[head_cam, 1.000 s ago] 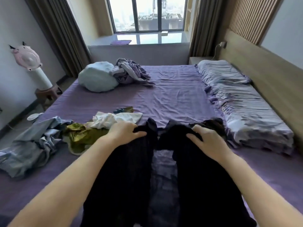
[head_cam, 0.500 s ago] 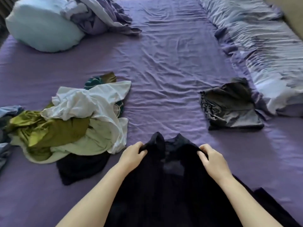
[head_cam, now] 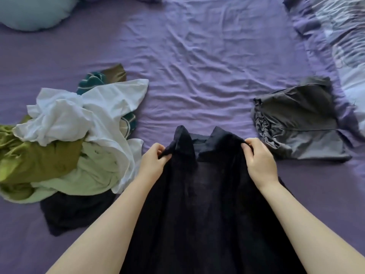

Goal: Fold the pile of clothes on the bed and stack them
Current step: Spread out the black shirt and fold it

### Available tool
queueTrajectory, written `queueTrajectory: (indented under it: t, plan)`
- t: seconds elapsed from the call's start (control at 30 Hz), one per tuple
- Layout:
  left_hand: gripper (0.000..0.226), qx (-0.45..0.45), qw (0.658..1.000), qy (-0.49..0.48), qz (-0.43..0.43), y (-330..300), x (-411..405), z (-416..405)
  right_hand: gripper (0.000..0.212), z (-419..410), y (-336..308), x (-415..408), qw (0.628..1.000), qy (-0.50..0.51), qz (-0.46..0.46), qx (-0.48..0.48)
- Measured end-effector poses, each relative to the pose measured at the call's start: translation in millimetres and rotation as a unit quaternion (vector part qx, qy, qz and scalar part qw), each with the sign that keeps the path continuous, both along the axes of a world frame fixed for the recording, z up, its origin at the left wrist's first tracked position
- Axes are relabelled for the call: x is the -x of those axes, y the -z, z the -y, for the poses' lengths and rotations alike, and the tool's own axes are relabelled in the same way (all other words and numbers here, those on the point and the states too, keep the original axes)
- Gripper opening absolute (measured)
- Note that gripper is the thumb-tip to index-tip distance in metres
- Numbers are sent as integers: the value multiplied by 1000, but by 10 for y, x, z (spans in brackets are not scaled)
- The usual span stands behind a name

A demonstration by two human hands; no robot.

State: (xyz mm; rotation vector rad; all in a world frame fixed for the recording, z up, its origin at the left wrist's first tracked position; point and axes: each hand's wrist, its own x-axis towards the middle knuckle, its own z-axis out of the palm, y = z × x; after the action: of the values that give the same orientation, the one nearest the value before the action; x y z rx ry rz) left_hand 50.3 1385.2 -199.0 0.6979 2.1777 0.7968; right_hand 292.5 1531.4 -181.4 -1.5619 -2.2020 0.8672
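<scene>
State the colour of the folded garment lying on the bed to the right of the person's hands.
Dark grey: the folded garment shows best in the head view.

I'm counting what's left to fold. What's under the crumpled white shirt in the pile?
Under the crumpled white shirt lie an olive-green garment, pale green cloth, a teal striped piece and dark fabric. Anything deeper is covered.

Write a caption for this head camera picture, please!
Left hand and right hand pinch a dark garment above the purple bed, between unfolded clothes and folded grey shorts.
</scene>
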Motion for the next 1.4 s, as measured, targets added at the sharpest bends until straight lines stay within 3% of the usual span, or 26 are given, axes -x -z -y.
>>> queueTrajectory:
  t: [0.13,0.23,0.3,0.4,0.5,0.57,0.67,0.77,0.83,0.93,1.0,1.03,1.1,1.13,1.2,1.4]
  plan:
    - [26,6,999,-45,-29,217,55,-338,16,-235,289,108,999,-17,33,13]
    - [19,-1,998,-44,-45,305,42,-534,16,-368,370,172,1000,-4,22,4]
    - [13,77,994,-7,-74,318,54,-563,16,-426,400,187,998,-15,63,25]
    - [40,199,965,35,-170,242,30,-543,27,-384,425,221,987,-43,149,36]
    - [42,94,964,-14,-248,96,0,-987,37,-575,378,448,991,-45,118,-31]
    - [45,86,973,-15,-212,34,-54,-1297,34,-621,345,640,990,-59,113,-54]
    - [64,213,964,9,-158,83,-109,-1680,46,-714,329,944,978,-61,197,-14]
    - [49,278,945,39,-170,155,-68,-1723,47,-755,384,1075,958,-81,271,53]
    - [35,261,957,5,-124,195,-21,-1621,36,-775,400,1002,961,-61,252,92]
    - [17,140,981,-120,55,222,35,-1367,23,-731,370,811,974,-9,193,121]
    - [14,53,953,-217,205,163,59,-1186,11,-693,324,717,975,80,79,193]
    - [17,32,931,-248,267,125,66,-1106,7,-679,288,686,955,143,-11,258]
    - [20,12,888,-292,355,43,73,-990,11,-673,184,649,870,255,-152,394]
    - [17,6,871,-305,386,0,75,-946,10,-679,140,626,830,287,-184,442]
    - [5,2,855,-308,418,-58,77,-865,7,-684,71,587,796,299,-190,491]
    - [21,5,869,-247,429,-136,116,-718,10,-771,-75,537,786,290,-200,507]
